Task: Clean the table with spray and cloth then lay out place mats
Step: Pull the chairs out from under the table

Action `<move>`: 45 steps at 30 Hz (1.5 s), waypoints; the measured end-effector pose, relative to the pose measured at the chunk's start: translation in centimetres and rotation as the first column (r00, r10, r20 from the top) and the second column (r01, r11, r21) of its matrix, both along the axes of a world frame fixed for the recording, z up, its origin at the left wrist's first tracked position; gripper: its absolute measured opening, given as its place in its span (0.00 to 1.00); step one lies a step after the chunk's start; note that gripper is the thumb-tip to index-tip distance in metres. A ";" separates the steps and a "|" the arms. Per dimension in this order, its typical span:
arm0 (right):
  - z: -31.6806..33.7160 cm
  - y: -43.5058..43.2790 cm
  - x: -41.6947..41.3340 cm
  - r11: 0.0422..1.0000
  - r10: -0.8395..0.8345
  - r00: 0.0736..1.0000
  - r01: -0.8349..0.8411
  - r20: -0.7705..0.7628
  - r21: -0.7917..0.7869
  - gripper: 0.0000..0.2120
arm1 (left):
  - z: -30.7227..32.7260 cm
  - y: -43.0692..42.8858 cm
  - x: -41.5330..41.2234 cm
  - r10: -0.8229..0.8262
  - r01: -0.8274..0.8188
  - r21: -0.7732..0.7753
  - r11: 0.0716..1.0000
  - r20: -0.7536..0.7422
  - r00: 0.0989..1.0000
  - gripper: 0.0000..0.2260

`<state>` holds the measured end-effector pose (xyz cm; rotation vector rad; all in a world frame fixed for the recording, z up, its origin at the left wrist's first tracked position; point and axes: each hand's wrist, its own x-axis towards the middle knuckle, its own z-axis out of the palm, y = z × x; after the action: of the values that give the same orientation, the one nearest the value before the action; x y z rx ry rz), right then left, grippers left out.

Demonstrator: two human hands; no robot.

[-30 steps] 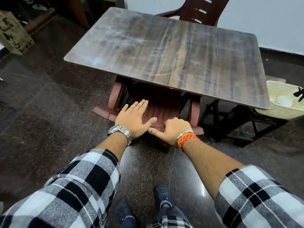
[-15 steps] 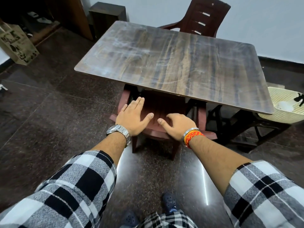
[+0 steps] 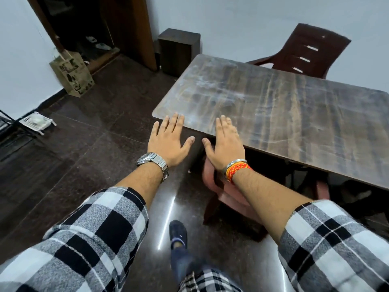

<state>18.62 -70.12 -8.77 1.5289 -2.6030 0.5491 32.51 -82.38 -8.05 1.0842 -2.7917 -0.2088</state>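
The wood-grain table fills the right half of the view, its top streaked with pale smears. My left hand hovers flat and empty by the table's near left corner, fingers spread. My right hand is also flat and empty, its fingers over the table's near edge. No spray bottle, cloth or place mat is in view.
A maroon plastic chair is tucked under the table near my right arm. A second maroon chair stands at the far side. A brown paper bag leans on the left wall, a dark box sits beside a doorway.
Both hands have lifted off the tucked-in chair and risen to the table's near edge. The view has swung left, so the table sits further right and the cream basket is out of sight.
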 end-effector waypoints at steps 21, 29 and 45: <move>0.2 -47.6 -12.2 0.976 -0.220 0.975 0.220 0.010 0.003 0.35 | 0.6 -48.2 -15.1 -0.161 0.163 -0.042 0.986 0.051 0.986 0.35; -1.1 -61.1 -19.8 0.870 -0.493 0.869 0.492 0.038 0.028 0.36 | 0.4 -64.4 -26.2 -0.426 0.430 -0.049 0.901 0.069 0.902 0.36; -0.4 -78.5 -48.0 0.698 -0.716 0.698 0.716 -0.004 0.028 0.35 | 1.7 -84.6 -60.4 -0.653 0.654 -0.023 0.756 0.049 0.756 0.36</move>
<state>-29.35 -148.64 -9.17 0.3835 -2.8991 0.4174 -27.92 -166.97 -6.38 0.0424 -3.0741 -0.1982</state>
